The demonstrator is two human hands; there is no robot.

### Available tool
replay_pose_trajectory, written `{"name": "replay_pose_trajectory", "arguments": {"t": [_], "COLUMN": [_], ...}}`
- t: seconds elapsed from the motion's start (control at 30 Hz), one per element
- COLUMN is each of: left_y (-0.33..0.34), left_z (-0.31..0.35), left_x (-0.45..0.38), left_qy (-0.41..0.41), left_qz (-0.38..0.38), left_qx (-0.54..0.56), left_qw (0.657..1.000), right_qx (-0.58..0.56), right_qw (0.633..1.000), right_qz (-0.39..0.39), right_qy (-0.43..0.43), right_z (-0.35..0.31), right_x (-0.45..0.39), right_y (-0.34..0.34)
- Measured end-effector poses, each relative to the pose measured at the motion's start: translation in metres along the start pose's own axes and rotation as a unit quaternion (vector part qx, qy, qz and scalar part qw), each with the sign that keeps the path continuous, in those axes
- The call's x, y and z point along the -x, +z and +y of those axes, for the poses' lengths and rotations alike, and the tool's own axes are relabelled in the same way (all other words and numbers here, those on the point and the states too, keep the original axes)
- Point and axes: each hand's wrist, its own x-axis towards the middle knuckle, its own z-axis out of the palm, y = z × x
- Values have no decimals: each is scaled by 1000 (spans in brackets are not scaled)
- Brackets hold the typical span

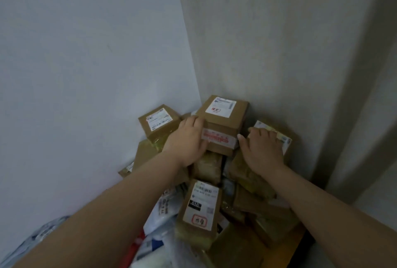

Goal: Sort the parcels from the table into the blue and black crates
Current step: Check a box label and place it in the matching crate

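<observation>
Handling estimate first: the top cardboard box (223, 121) looks like a stiff, taped carton with flat faces and square edges; judged light enough for a two-hand lift, though its weight cannot be read from the view. Clear tape on neighbouring cartons looks glossy and may be slick, so bare cardboard sides seem the better purchase. Best hold, by judgement: opposite side faces, palms flat, lifting straight up so the pile underneath does not shift.

Left hand (186, 140): fingers bent round the box's left near corner, touching the face with the red-printed label; it appears to grip that edge.

Right hand (263, 147): fingers fairly straight, palm down, resting on a second labelled box (277, 136) just right of the top box. Thumb tip points at the top box's right lower corner; contact there cannot be confirmed.

Position: the top box sits between the two hands, slightly beyond them, on the peak of the heap against the wall corner (199, 87).

Left of the left hand: a smaller carton (159, 123), just beside its knuckles. Nearer than both hands, between the forearms: a long labelled carton (198, 205), with white plastic mailers (159, 220) under the left forearm.

Neither crate is in view. Risk noted: the heap is loosely stacked, so pulling the top box sideways could tip its neighbours.
</observation>
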Motion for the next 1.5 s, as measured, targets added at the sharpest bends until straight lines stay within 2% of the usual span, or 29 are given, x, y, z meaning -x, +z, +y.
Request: {"name": "replay_pose_trajectory", "arguments": {"t": [0.13, 0.23, 0.37, 0.5, 0.6, 0.7, 0.8, 0.9, 1.13, 1.3, 1.5], "left_y": [7, 12, 20, 24, 22, 12, 0, -12, -57, -86, -103], "left_z": [-8, -14, -22, -19, -17, -18, -22, -26, -51, -89, -132], "left_x": [-38, -57, -73, -72, -63, -46, -19, 16, 135, 235, 355], "left_qy": [-13, -70, -142, -182, -181, -144, -100, -75, -47, -69, -132], "left_qz": [5, 23, -17, -38, 0, 44, 88, 113, 190, 209, 241], "left_qx": [-11, 3, -63, -1, 106, 227, 275, 323, 379, 293, 254], "left_qw": [1000, 997, 988, 983, 978, 962, 952, 937, 905, 930, 927], "right_qx": [-29, -61, -93, -133, -171, -219, -294, -381, -404, -415, -435], "right_qw": [999, 996, 992, 989, 984, 975, 951, 918, 899, 888, 872], "right_qz": [-15, -37, -48, -43, -22, 24, 91, 93, 110, 107, 54], "right_qy": [22, 51, 66, 46, 41, 8, -36, -62, -126, -165, -217], "right_z": [2, 2, 0, -4, -10, -19, -33, -52, -119, -185, -263], "right_x": [-30, -44, -51, -49, -39, -25, -8, 16, 103, 168, 237], "right_y": [12, 20, 28, 36, 34, 25, 10, -7, -22, -11, 14]}}
